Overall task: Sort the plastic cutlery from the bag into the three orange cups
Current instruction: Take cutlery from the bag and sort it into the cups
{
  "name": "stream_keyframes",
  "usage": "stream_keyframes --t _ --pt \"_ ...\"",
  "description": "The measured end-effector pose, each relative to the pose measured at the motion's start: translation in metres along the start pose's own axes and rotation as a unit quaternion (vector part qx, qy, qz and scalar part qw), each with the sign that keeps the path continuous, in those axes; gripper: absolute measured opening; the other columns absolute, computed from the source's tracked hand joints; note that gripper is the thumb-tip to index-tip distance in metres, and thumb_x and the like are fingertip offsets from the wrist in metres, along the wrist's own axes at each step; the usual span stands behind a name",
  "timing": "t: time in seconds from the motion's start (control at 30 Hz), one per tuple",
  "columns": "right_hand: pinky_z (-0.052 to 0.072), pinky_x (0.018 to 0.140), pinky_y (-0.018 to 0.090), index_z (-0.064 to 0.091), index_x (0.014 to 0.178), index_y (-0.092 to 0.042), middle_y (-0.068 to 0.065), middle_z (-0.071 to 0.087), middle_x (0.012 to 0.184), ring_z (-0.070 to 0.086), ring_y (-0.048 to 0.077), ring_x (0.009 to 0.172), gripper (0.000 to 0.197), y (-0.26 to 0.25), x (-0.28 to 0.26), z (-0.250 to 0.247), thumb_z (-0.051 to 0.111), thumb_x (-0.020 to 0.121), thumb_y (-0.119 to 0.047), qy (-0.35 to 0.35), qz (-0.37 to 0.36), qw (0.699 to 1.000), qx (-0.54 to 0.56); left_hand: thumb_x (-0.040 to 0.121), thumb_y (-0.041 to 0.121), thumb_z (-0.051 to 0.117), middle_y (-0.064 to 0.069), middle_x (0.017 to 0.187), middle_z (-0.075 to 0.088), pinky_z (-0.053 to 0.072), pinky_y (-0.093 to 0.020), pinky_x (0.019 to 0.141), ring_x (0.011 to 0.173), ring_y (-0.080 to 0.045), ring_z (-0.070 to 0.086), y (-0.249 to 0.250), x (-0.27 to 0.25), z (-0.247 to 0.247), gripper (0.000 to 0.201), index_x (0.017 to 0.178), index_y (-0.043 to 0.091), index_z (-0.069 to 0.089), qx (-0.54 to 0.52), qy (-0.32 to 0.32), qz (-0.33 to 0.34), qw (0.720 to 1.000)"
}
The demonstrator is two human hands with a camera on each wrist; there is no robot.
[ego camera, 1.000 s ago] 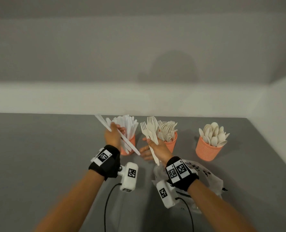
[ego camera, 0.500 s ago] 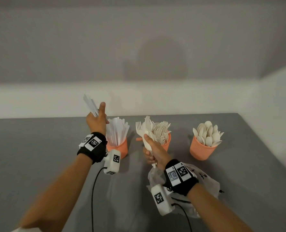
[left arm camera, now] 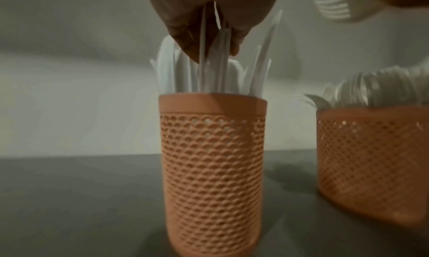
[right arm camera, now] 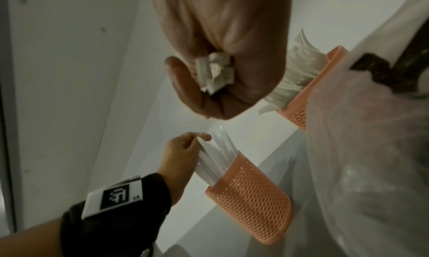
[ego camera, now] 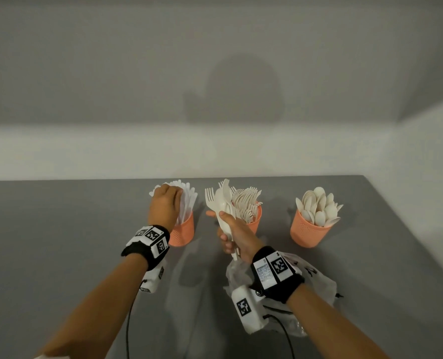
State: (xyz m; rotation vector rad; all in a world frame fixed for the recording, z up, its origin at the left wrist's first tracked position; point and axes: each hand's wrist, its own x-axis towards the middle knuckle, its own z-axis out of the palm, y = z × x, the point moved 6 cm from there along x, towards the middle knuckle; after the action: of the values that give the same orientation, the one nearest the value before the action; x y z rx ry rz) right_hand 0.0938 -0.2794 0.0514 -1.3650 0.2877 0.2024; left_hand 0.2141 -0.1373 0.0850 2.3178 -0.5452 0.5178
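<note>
Three orange mesh cups stand in a row on the grey table. The left cup [ego camera: 182, 233] [left arm camera: 212, 169] [right arm camera: 253, 204] holds white knives [ego camera: 189, 203] [left arm camera: 260, 73]. My left hand [ego camera: 164, 206] [left arm camera: 209, 22] [right arm camera: 183, 149] is over it, fingers pinching knives [left arm camera: 223, 62] standing in the cup. The middle cup [ego camera: 255, 221] [left arm camera: 373, 160] holds forks. In front of it my right hand [ego camera: 232, 233] [right arm camera: 218, 73] grips a bunch of white forks and spoons [ego camera: 221, 203] by the handles [right arm camera: 214, 73]. The right cup [ego camera: 307, 233] holds spoons [ego camera: 318, 209].
The crumpled clear plastic bag [ego camera: 311, 286] [right arm camera: 371, 150] lies on the table under my right wrist. A white wall ledge runs behind the cups. The table's right edge [ego camera: 406, 244] slants close to the spoon cup. Cables hang from both wrist cameras.
My left hand came down from above the left cup and brought its knives into it. My right hand stayed near the middle cup with its bunch.
</note>
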Motion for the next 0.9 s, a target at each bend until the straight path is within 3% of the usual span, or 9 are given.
stream_keyframes --t 0.1,0.23,0.33,0.43,0.57,0.63,0.7,0.8,0.9 --pt "0.029 0.036 0.016 0.058 0.114 -0.031 -0.006 0.036 0.048 0.03 0.003 0.036 0.03 0.0 -0.001 0.0 0.032 0.099 -0.035 -0.002 -0.001 1.0 0.009 0.086 0.022 0.036 -0.018 0.082 0.067 0.048 -0.041 0.062 0.074 -0.038 0.061 0.002 -0.007 0.002 0.039 0.084 0.0 0.068 0.105 -0.047 0.039 0.993" --pt "0.025 0.035 0.014 0.057 0.116 -0.03 -0.008 0.037 0.046 0.028 0.003 0.034 0.031 0.001 -0.002 -0.002 0.032 0.099 -0.036 0.0 0.009 0.999 0.032 0.091 0.033 0.028 -0.019 0.109 0.062 0.044 -0.043 0.076 0.096 -0.039 0.056 0.013 -0.01 -0.011 0.049 0.111 0.005 0.063 0.142 -0.009 0.022 0.99" --pt "0.021 0.033 0.013 0.056 0.115 -0.027 -0.008 0.037 0.045 0.026 0.002 0.032 0.031 -0.001 -0.003 -0.002 0.031 0.099 -0.035 0.001 0.005 0.999 0.051 0.091 0.032 0.032 -0.014 0.109 0.063 0.044 -0.04 0.084 0.097 -0.03 0.056 0.037 -0.011 -0.029 0.045 0.113 0.007 0.063 0.012 0.069 0.019 0.997" --pt "0.019 0.031 0.013 0.056 0.104 -0.023 -0.006 0.038 0.045 0.025 0.002 0.03 0.025 -0.004 -0.005 0.002 0.034 0.099 -0.033 0.002 0.009 0.996 0.085 0.093 0.028 0.04 -0.002 0.091 0.065 0.046 -0.029 0.081 0.085 -0.017 0.058 0.055 -0.021 -0.025 0.033 0.104 0.009 0.064 -0.165 0.05 -0.077 0.982" --pt "0.021 0.03 0.013 0.052 0.087 -0.013 -0.001 0.048 0.049 0.029 0.004 0.028 0.028 -0.007 -0.011 0.007 0.038 0.098 -0.034 0.004 0.008 0.996 0.085 0.096 0.026 0.045 -0.005 0.074 0.059 0.046 -0.032 0.074 0.07 -0.018 0.058 0.073 -0.046 0.007 0.022 0.083 0.012 0.056 -0.345 -0.111 -0.257 0.896" --pt "0.022 0.031 0.013 0.054 0.083 -0.009 0.001 0.053 0.05 0.031 0.005 0.028 0.033 -0.009 -0.016 0.009 0.039 0.098 -0.034 -0.006 -0.008 0.998 0.067 0.098 0.031 0.038 -0.008 0.062 0.053 0.044 -0.029 0.057 0.048 -0.014 0.052 0.08 -0.057 0.018 0.034 0.077 0.009 0.053 -0.417 -0.179 -0.298 0.84" --pt "0.025 0.031 0.013 0.054 0.086 -0.008 0.002 0.058 0.051 0.035 0.007 0.028 0.033 -0.009 -0.023 0.01 0.038 0.099 -0.034 -0.018 -0.02 0.999 0.048 0.1 0.031 0.034 -0.01 0.059 0.051 0.039 -0.025 0.048 0.037 -0.013 0.047 0.083 -0.063 0.021 0.037 0.08 0.006 0.054 -0.439 -0.192 -0.311 0.821" --pt "0.038 0.035 0.016 0.057 0.098 -0.008 0.005 0.064 0.062 0.049 0.01 0.035 0.034 -0.008 -0.034 0.006 0.037 0.099 -0.035 -0.015 -0.021 0.999 0.028 0.1 0.026 0.033 -0.011 0.07 0.059 0.047 -0.029 0.059 0.057 -0.019 0.057 0.083 -0.065 0.02 0.036 0.083 0.006 0.057 -0.417 -0.157 -0.312 0.839" --pt "0.054 0.048 0.024 0.059 0.106 -0.011 0.01 0.066 0.072 0.065 0.014 0.051 0.032 -0.005 -0.04 -0.005 0.038 0.1 -0.033 0.022 -0.033 0.998 0.048 0.101 0.022 0.028 -0.012 0.079 0.063 0.05 -0.035 0.077 0.074 -0.025 0.061 0.083 -0.059 0.011 0.035 0.096 0.003 0.058 -0.431 -0.061 -0.3 0.849"
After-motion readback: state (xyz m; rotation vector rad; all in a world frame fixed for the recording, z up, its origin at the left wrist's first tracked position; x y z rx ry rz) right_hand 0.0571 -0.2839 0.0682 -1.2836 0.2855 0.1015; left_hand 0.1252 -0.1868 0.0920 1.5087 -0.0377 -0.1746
